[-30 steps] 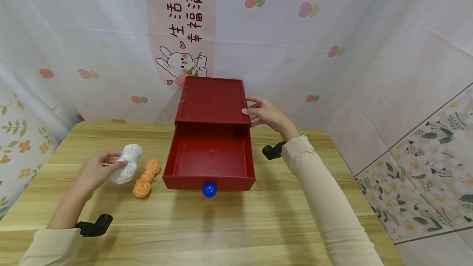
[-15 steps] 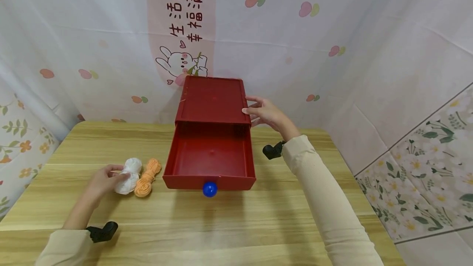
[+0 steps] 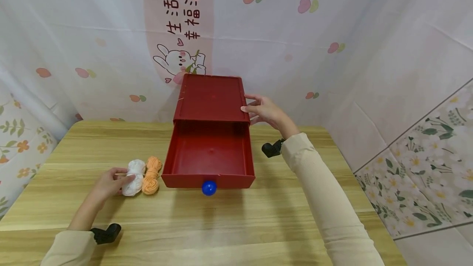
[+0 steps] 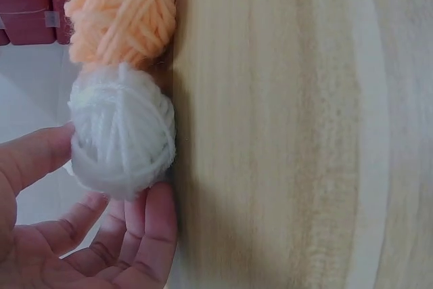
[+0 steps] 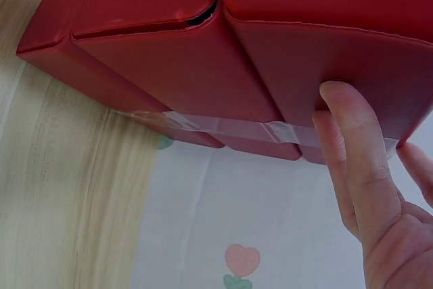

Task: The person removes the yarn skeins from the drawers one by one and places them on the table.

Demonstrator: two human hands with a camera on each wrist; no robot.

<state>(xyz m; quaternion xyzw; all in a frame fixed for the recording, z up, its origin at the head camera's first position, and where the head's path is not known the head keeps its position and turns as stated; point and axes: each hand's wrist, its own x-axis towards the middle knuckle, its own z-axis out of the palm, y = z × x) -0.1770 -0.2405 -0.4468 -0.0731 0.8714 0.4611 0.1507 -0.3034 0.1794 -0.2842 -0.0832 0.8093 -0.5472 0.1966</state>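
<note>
My left hand holds a skein of white yarn between thumb and fingers at the table's left. In the left wrist view, the thumb lies along one side of the white skein and the other fingers bend under its near end. Right against it lies a skein of orange yarn, just left of the red drawer box. The box's drawer stands pulled out, bare inside, with a blue ball knob. My right hand rests on the box's right side, its fingers extended against the red wall.
The wooden table stretches out in front of the drawer and to both sides. A white patterned curtain hangs close behind the box. Clear tape runs across the box's stacked red sections in the right wrist view.
My left hand lowered the white skein and moved it right, up against the orange one. The orange skein has turned straighter and shifted slightly toward the drawer. The right hand keeps its place.
</note>
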